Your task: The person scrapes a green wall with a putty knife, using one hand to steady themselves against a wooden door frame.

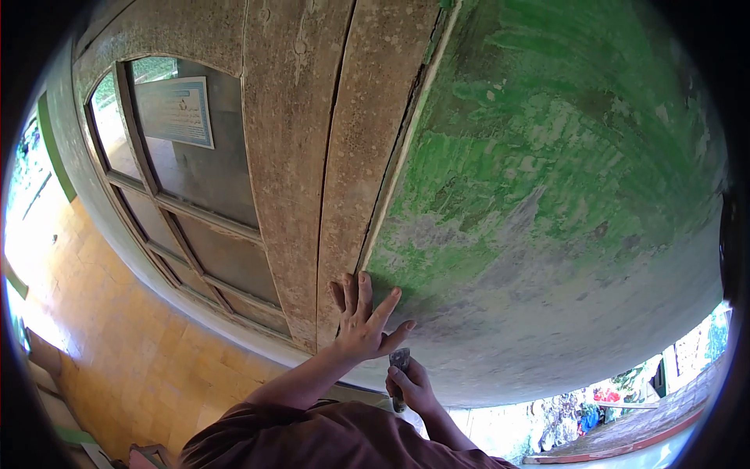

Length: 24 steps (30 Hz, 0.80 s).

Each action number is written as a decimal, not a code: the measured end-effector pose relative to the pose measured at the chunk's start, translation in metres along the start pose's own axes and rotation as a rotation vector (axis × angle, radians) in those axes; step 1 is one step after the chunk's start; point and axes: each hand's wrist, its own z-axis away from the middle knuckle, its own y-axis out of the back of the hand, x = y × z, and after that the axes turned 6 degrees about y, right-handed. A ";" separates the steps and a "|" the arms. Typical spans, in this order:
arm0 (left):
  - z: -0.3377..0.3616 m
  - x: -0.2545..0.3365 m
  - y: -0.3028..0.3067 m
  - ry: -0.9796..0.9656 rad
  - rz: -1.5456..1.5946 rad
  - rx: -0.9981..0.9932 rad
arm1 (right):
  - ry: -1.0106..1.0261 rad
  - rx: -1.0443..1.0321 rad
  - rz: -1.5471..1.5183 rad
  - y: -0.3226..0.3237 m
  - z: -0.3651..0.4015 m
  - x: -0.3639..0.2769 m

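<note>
My left hand (363, 322) is spread with its fingers apart, against the lower edge of the wooden frame (344, 234) where it meets the wall. To its lower right, my right hand (414, 387) is wrapped around a scraper (399, 361) with a short, worn grey blade and a dark handle. Green paint, patchy and worn through to grey, covers the upper wall (500, 180). Lower down, the wall is pale grey. A thin light strip (402, 160) and a dark crack run between the wood and the wall.
At the left is a window (199, 187) with wooden bars and a paper notice (173, 112) behind or on the glass. A yellowish tiled floor (156, 352) lies below it. Bright outdoor ground with plants and a ledge (625, 426) shows at the lower right.
</note>
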 end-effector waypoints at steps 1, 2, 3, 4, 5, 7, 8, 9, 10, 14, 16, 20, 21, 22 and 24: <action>0.001 0.000 0.000 0.026 0.025 0.010 | 0.000 -0.001 0.002 -0.001 0.000 -0.001; 0.001 0.000 0.002 0.023 0.023 0.010 | 0.002 -0.002 0.000 -0.002 0.000 -0.003; 0.001 0.000 0.005 0.028 0.053 -0.013 | -0.003 -0.011 -0.009 -0.004 0.000 -0.006; 0.001 0.001 0.010 0.033 0.083 -0.035 | -0.009 -0.021 -0.017 -0.006 0.000 -0.008; 0.001 0.002 0.017 0.033 0.080 -0.033 | -0.009 -0.025 -0.016 -0.007 -0.001 -0.008; 0.006 0.001 0.034 0.053 0.311 0.004 | 0.019 -0.034 -0.036 -0.009 -0.002 -0.008; 0.015 -0.001 0.040 0.051 0.312 0.005 | 0.020 -0.033 -0.035 -0.010 -0.002 -0.009; 0.027 -0.003 0.047 0.045 0.412 -0.008 | 0.044 -0.030 -0.042 -0.010 -0.003 -0.011; 0.038 -0.002 0.051 0.039 0.511 -0.019 | 0.069 -0.028 -0.048 -0.009 -0.004 -0.012; 0.061 0.017 0.067 0.383 0.821 -0.440 | 0.148 -0.001 0.017 -0.014 -0.004 -0.025; 0.064 0.024 0.065 0.601 0.933 -0.726 | 0.506 -0.017 0.140 -0.018 -0.010 -0.028; 0.062 0.021 0.053 0.561 0.990 -0.778 | 0.656 -0.026 0.242 -0.023 -0.014 -0.051; 0.057 0.019 0.056 0.562 0.996 -0.779 | 0.653 -0.039 0.329 -0.022 -0.014 -0.057; 0.048 0.015 0.061 0.559 0.942 -0.945 | 0.650 -0.052 0.419 -0.020 -0.014 -0.064; 0.044 0.014 0.072 0.547 0.885 -1.112 | 0.702 0.058 0.636 -0.019 -0.006 -0.095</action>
